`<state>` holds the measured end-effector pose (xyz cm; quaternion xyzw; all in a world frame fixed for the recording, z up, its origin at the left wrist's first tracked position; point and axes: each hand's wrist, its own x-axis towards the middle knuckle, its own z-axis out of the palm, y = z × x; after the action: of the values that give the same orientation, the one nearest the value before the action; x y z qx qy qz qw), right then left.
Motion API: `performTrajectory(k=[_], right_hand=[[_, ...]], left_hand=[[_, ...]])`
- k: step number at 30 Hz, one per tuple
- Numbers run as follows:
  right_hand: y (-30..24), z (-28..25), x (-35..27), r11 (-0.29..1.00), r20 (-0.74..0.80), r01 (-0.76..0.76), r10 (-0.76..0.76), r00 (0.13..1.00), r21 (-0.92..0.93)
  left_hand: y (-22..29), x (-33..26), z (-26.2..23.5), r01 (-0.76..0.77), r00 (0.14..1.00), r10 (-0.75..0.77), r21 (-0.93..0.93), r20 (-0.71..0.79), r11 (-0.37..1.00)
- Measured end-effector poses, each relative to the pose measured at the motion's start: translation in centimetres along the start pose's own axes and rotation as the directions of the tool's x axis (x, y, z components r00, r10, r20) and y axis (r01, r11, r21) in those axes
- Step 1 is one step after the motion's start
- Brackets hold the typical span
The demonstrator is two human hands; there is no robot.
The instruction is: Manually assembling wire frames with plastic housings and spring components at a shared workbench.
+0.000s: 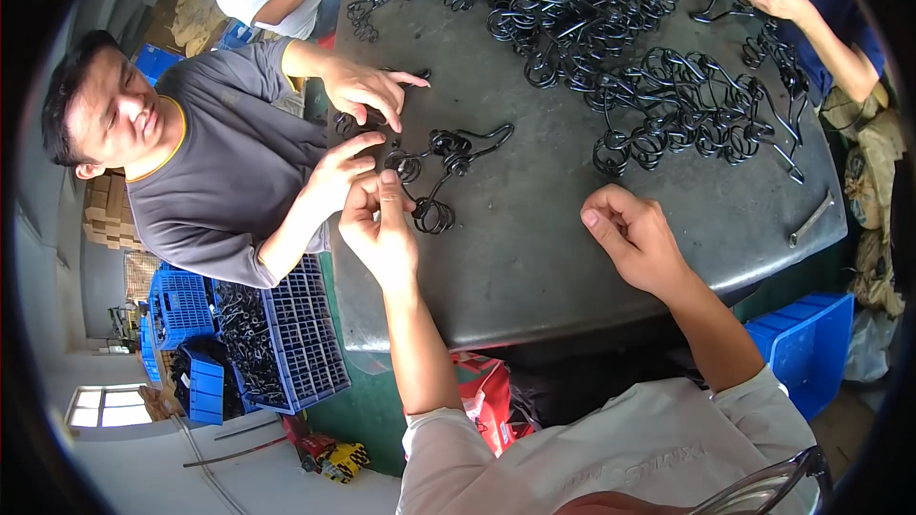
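My left hand [382, 232] is at the left part of the table, its fingers curled and thumb pressed against them. Whatever it pinches is hidden. Right beside its fingertips lie black coiled wire springs [434, 217] with bent arms, on the tabletop. My right hand [637, 240] rests closed near the table's front edge, with nothing visible in it. Across from my left hand, a co-worker's hand [336, 172] reaches to the same springs. That person's other hand [367, 86] hovers above, fingers spread, over more black parts.
A big heap of black springs [572, 10] covers the far middle of the dark table [515, 277], with another pile [701, 119] to the right. A metal wrench-like tool [811, 219] lies at the right edge. Blue crates [305, 324] stand left; a blue bin [806, 348] stands right. Other people work at the far side.
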<state>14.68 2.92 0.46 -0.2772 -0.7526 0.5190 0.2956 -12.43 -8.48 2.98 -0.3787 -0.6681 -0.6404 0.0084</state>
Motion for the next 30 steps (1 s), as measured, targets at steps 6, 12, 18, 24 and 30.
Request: performTrajectory(k=[6,12,18,24,30], right_hand=[[-0.2,0.0,0.0,1.000,0.002,0.005,-0.005,1.000,-0.004],[-0.3,0.0,-0.1,1.000,0.006,0.008,-0.008,1.000,-0.020],[-0.3,0.1,-0.1,1.000,0.012,0.028,-0.028,1.000,-0.002],[-0.7,0.1,0.0,0.999,0.025,0.021,-0.020,0.999,-0.032],[-0.4,0.3,-0.1,0.999,0.019,0.024,-0.023,1.000,-0.027]], left_hand=[[-0.2,0.0,0.2,0.003,1.000,-0.003,0.006,0.003,1.000],[-0.2,0.0,0.2,-0.020,1.000,0.020,-0.016,-0.008,1.000],[1.2,-0.2,-0.1,-0.004,0.983,-0.013,-0.093,-0.182,0.996],[1.0,-0.1,-0.5,-0.084,0.962,0.042,-0.149,-0.270,0.985],[1.0,-0.9,-0.7,-0.215,0.946,0.165,-0.159,-0.277,0.964]])
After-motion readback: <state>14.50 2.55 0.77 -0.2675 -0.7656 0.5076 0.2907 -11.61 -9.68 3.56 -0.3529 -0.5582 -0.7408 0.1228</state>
